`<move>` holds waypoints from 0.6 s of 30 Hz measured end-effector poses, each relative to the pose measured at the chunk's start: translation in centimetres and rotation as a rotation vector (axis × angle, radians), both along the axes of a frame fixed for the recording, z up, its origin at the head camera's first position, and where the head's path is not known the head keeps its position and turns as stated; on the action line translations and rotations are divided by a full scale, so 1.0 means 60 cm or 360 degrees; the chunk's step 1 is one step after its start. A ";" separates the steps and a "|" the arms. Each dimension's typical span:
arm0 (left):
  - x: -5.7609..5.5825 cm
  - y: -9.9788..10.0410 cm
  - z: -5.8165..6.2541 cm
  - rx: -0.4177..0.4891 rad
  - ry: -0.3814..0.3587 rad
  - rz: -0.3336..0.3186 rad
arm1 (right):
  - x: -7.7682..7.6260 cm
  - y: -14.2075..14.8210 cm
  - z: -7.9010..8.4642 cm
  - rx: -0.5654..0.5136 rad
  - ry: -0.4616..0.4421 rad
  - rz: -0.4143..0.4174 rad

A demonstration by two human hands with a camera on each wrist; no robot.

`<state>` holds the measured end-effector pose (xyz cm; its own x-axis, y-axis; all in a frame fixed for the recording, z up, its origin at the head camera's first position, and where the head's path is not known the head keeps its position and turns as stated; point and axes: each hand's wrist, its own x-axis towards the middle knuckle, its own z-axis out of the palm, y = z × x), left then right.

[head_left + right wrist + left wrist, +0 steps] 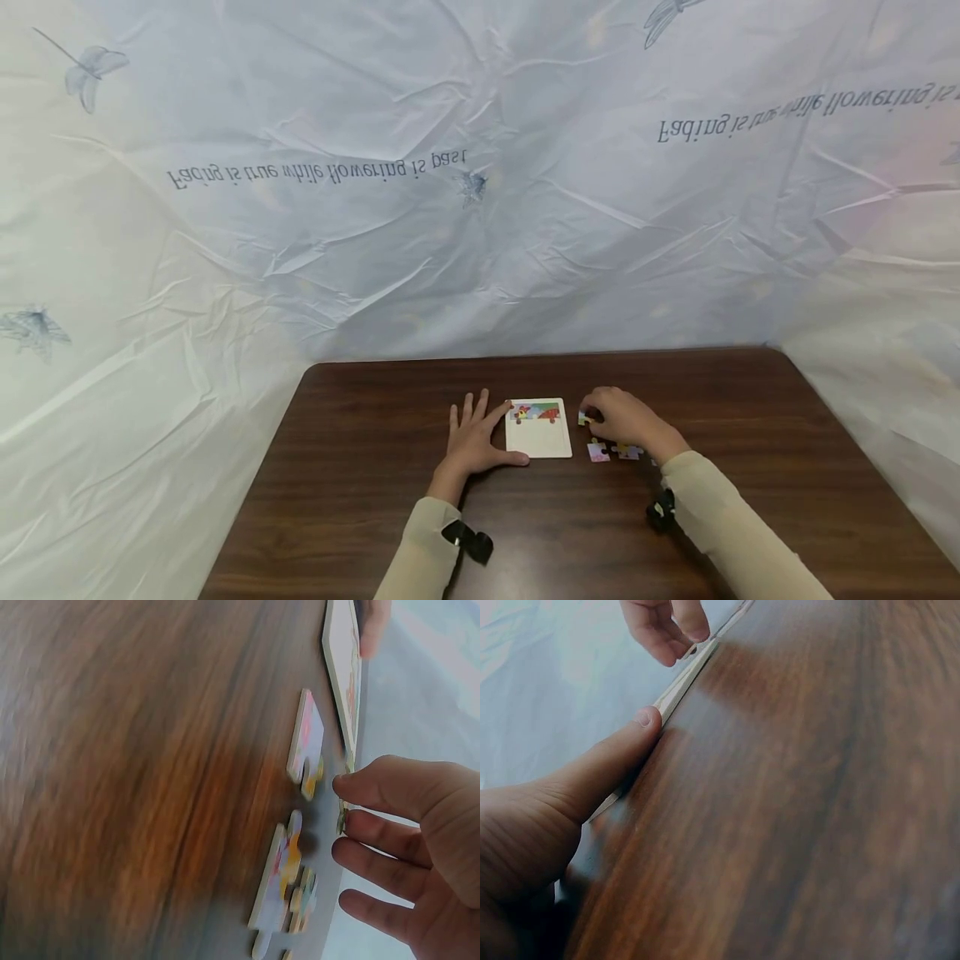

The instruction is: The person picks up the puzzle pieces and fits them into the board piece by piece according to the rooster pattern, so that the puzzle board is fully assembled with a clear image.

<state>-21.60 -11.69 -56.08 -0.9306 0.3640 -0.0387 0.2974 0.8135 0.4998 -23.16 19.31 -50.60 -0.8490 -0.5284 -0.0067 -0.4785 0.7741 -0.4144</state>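
Note:
A small white puzzle tray (538,442) lies flat on the table, with joined picture pieces (536,411) along its far side. My left hand (474,437) is spread at the tray's left side, index fingertip at the far corner and straight thumb at the near corner. The left wrist view shows that thumb (630,742) against the tray's edge. To the right of the tray, my right hand (628,418) pinches a jigsaw piece (583,419) between thumb and fingers. Its other fingers (382,866) are loosely bent in the right wrist view.
Near my right hand lie a pink-and-white jigsaw piece (597,452) and several more loose pieces (628,452), partly hidden by the wrist in the head view. The dark wooden table (360,467) meets a wrinkled printed sheet (480,275) at its back edge.

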 end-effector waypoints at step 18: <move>-0.003 0.004 0.000 0.0002 -0.0001 -0.0002 | -0.001 -0.054 0.005 -0.0034 0.0007 0.0087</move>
<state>-21.77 -11.43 -56.09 -0.9301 0.3653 -0.0387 0.2983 0.8124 0.5010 -23.19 16.10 -50.31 -0.8187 -0.5742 0.0090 -0.5220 0.7375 -0.4284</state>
